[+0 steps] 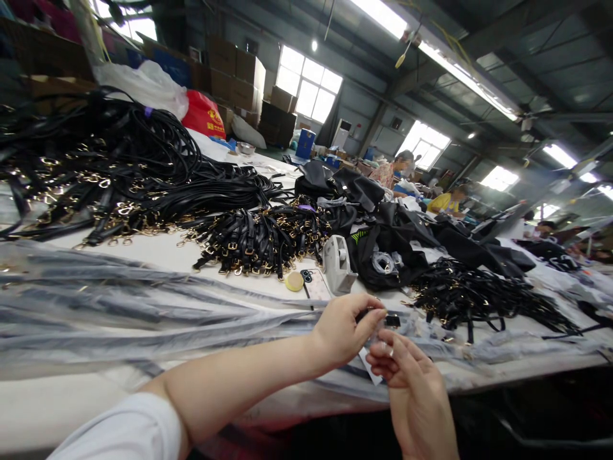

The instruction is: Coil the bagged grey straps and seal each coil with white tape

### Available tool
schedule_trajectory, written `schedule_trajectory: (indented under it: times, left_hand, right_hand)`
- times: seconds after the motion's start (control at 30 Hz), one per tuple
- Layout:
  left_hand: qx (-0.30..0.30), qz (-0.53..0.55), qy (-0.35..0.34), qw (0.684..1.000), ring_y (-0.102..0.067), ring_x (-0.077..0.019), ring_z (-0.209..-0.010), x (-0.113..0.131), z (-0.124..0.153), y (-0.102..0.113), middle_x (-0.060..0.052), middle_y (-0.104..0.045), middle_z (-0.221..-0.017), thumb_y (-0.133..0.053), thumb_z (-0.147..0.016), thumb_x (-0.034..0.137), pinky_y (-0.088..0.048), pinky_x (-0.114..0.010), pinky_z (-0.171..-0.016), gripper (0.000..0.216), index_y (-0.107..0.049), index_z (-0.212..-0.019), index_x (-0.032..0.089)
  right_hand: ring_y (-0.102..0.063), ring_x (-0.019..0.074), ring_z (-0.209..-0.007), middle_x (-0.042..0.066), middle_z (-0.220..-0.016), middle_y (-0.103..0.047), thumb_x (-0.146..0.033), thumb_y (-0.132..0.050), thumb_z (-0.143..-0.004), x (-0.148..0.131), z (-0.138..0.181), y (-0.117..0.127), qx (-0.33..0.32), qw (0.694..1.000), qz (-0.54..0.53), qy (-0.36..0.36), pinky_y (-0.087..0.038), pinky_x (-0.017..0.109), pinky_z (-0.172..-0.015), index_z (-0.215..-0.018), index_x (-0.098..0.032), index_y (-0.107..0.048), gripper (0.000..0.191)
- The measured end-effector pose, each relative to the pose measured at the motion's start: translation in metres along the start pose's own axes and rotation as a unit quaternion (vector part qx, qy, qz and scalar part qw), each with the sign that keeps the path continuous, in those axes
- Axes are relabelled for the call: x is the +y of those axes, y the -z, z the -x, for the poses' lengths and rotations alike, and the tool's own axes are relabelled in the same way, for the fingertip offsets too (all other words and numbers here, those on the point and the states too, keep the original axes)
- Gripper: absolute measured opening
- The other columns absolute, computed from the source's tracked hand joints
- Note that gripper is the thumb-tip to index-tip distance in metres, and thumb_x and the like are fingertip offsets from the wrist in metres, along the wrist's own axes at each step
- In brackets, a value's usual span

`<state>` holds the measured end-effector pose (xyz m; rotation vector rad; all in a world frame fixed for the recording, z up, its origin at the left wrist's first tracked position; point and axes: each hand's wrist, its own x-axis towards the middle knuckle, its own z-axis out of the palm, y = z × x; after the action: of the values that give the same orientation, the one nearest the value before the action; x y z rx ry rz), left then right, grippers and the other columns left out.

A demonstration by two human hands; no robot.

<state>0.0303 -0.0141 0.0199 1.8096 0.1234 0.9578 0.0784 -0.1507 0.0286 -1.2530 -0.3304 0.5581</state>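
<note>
My left hand [345,327] reaches in from the left, thumb and fingers pinched on the end of a black strap [393,321] with a small metal fitting. Close below it, my right hand [412,377] has its fingers curled and thumb pressed in, at what looks like clear plastic; what it pinches is too small to make out. A white paper tag [371,367] hangs just under the hands. Long straps in cloudy plastic sleeves [191,322] lie across the table and run towards my left hand.
Beyond the hands are a grey tape dispenser [338,265], a phone [316,285] and a yellow round tape roll [294,281]. Piles of black straps with gold buckles [249,239] lie left and right [479,291]. Black bags [387,249] are heaped behind. People [445,201] sit farther back.
</note>
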Motion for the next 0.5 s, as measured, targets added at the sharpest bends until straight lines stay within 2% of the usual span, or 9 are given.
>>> schedule_trajectory:
  times: [0.1, 0.3, 0.5]
  left_hand:
    - [-0.005, -0.015, -0.003, 1.0, -0.065, -0.0147, -0.074, 0.001, 0.001, -0.001, -0.004, -0.071, -0.081, -0.048, -0.096, 0.032, -0.047, -0.023, -0.07, 0.027, -0.069, -0.092, 0.016]
    - [0.003, -0.022, -0.016, 1.0, -0.066, -0.0146, -0.076, 0.0, 0.007, -0.004, -0.004, -0.071, -0.082, -0.044, -0.098, 0.034, -0.047, -0.023, -0.071, 0.03, -0.069, -0.095, 0.017]
    - [0.048, -0.049, -0.03, 0.997, -0.068, -0.0177, -0.082, -0.001, 0.005, -0.002, -0.006, -0.074, -0.09, -0.065, -0.085, 0.029, -0.05, -0.026, -0.077, 0.017, -0.069, -0.096, 0.016]
  right_hand:
    - [-0.067, 0.0131, -0.054, 0.005, -0.064, -0.074, -0.038, -0.092, -0.057, 0.008, -0.005, -0.003, 0.047, 0.999, 0.012, 0.003, -0.053, 0.018, -0.052, -0.079, -0.015, -0.074, 0.037]
    - [-0.067, 0.0132, -0.052, 0.005, -0.062, -0.073, -0.038, -0.095, -0.047, 0.011, -0.012, -0.007, 0.069, 0.997, -0.014, -0.009, -0.053, 0.017, -0.049, -0.071, -0.014, -0.073, 0.041]
    - [-0.069, 0.0134, -0.057, 0.006, -0.069, -0.076, -0.037, -0.094, -0.051, 0.012, -0.012, -0.008, 0.048, 0.999, -0.022, -0.004, -0.054, 0.018, -0.052, -0.078, -0.014, -0.076, 0.04]
